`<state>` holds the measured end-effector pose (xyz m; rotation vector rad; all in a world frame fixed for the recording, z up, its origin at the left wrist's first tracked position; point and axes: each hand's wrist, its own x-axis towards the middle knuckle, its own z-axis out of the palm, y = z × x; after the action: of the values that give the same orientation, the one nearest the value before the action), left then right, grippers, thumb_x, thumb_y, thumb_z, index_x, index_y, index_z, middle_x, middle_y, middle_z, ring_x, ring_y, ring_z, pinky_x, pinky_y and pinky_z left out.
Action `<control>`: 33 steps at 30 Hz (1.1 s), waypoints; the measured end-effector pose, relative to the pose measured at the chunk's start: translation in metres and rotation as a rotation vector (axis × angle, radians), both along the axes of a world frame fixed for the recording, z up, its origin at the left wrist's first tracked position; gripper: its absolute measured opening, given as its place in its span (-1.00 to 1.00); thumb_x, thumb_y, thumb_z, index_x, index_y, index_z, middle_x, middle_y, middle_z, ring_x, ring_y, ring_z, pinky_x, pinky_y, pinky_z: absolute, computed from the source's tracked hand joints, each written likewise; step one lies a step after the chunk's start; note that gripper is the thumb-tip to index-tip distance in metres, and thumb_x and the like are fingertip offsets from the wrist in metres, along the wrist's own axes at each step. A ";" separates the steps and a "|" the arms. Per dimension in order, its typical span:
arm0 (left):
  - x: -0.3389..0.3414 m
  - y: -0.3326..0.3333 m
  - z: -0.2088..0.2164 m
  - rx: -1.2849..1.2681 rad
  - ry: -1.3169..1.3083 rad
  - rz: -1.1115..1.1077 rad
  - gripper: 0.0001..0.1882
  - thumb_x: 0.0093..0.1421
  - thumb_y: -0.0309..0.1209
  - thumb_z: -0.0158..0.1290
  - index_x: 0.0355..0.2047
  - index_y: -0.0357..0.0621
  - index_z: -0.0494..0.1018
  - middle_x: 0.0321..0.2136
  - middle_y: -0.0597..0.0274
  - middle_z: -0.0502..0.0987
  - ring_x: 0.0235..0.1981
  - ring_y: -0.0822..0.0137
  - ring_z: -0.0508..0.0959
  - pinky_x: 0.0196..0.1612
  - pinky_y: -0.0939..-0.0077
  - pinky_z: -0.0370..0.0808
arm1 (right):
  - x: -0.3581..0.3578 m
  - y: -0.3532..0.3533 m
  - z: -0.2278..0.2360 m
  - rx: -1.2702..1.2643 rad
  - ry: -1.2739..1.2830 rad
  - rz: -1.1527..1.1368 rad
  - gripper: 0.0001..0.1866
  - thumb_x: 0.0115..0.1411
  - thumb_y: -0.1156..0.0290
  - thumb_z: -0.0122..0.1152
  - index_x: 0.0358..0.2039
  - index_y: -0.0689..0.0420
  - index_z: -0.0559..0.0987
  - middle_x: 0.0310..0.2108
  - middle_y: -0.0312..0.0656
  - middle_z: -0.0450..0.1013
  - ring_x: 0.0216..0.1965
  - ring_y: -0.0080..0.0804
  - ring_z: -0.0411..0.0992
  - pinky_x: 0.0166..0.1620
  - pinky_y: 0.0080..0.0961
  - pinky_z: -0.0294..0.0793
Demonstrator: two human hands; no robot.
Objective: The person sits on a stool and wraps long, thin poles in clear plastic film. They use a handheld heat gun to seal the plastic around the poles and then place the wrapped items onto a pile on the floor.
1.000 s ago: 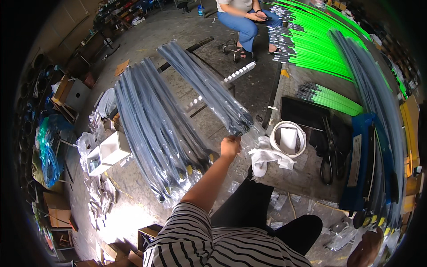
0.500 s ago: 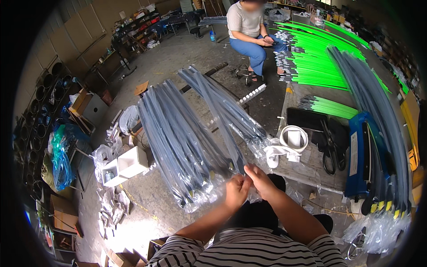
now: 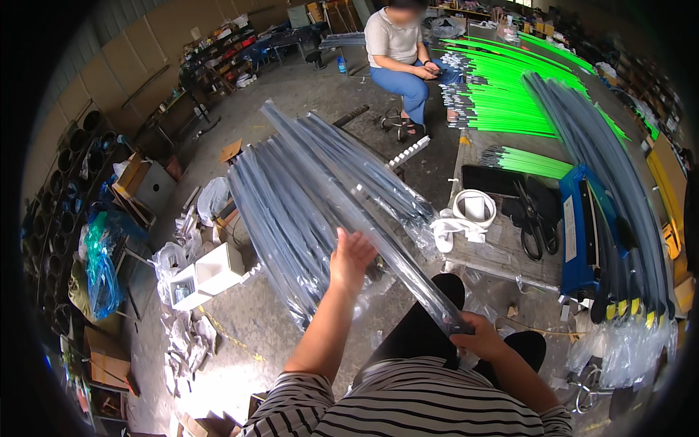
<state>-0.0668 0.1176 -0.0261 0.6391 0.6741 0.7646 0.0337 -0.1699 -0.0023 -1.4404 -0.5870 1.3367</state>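
A long, slim grey piece in a clear plastic sleeve slants from my lap up and away to the far left. My right hand is closed round its near end. My left hand is open, fingers spread, beside the sleeve's left side; whether it touches the plastic I cannot tell. Beneath and to the left lies a wide row of similar sleeved pieces, their crinkled plastic ends toward me. A smaller group of sleeved pieces lies to the right, partly hidden by the held one.
On the bench at right are a white tape roll, black scissors, a blue box-shaped device and green rods. More sleeved pieces lie beyond. A seated person is ahead. White boxes stand left.
My hands have moved apart: the right toward my lap with the sleeve's near end, the left up and leftward, now spread. The held sleeve now lies diagonally across the others.
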 end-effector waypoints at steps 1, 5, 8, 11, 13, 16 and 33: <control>0.004 0.007 0.018 -0.023 -0.097 -0.016 -0.36 0.07 0.12 -0.17 -0.28 -0.35 0.33 -0.44 0.15 0.46 -0.36 0.24 0.48 -0.15 0.39 0.40 | -0.002 -0.013 0.002 -0.001 -0.011 -0.002 -0.59 -0.06 0.56 0.13 -0.13 0.23 0.37 -0.56 -0.30 0.34 -0.62 -0.63 0.32 -0.55 -0.67 0.33; 0.011 0.001 0.061 0.165 -0.190 -0.111 -0.60 0.13 -0.18 -0.08 -0.34 -0.38 0.39 -0.42 0.10 0.49 -0.35 0.28 0.48 -0.17 0.46 0.40 | -0.010 -0.044 0.014 0.035 -0.131 -0.022 -0.62 -0.10 0.57 0.15 -0.18 0.22 0.40 -0.57 -0.32 0.34 -0.62 -0.64 0.29 -0.54 -0.69 0.29; 0.012 -0.010 0.061 0.183 -0.250 -0.168 -0.75 0.11 -0.36 -0.03 -0.35 -0.37 0.41 -0.40 0.09 0.49 -0.34 0.29 0.48 -0.19 0.46 0.41 | -0.016 -0.054 0.017 0.161 -0.416 -0.071 -0.66 -0.14 0.58 0.17 -0.25 0.25 0.44 -0.59 -0.34 0.32 -0.62 -0.64 0.25 -0.53 -0.70 0.25; 0.012 -0.028 0.062 0.158 -0.241 -0.197 -0.82 0.08 -0.40 0.01 -0.37 -0.28 0.43 -0.41 0.12 0.50 -0.35 0.30 0.48 -0.23 0.48 0.42 | -0.016 -0.061 0.020 0.211 -0.715 -0.066 -0.63 -0.16 0.57 0.19 -0.25 0.29 0.43 -0.53 -0.22 0.36 -0.55 -0.55 0.31 -0.46 -0.66 0.30; 0.013 -0.043 0.063 0.118 -0.193 -0.178 -0.83 0.08 -0.38 0.01 -0.39 -0.23 0.44 -0.46 0.21 0.49 -0.39 0.37 0.47 -0.26 0.51 0.42 | -0.016 -0.065 0.019 0.201 -0.793 -0.055 -0.62 -0.18 0.57 0.21 -0.25 0.30 0.43 -0.50 -0.14 0.39 -0.52 -0.50 0.35 -0.42 -0.63 0.33; 0.012 -0.049 0.074 0.028 -0.202 -0.161 -0.86 0.09 -0.32 0.01 -0.44 -0.12 0.43 -0.59 0.42 0.43 -0.52 0.52 0.43 -0.36 0.57 0.44 | -0.014 -0.072 0.015 0.206 -0.764 -0.094 -0.61 -0.20 0.57 0.21 -0.27 0.30 0.43 -0.50 -0.11 0.39 -0.52 -0.46 0.36 -0.42 -0.60 0.33; 0.015 -0.060 0.089 0.187 -0.152 -0.295 -0.91 0.04 -0.53 0.03 -0.41 -0.27 0.45 -0.44 0.19 0.51 -0.39 0.38 0.49 -0.24 0.45 0.43 | -0.017 -0.083 0.025 0.357 -0.958 -0.207 -0.59 -0.22 0.60 0.21 -0.25 0.28 0.41 -0.53 -0.07 0.38 -0.55 -0.27 0.39 -0.48 -0.55 0.35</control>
<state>-0.0518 0.0577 0.0626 0.8216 0.3601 0.5976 0.0171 -0.2526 0.0223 -1.7240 -1.1758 0.2801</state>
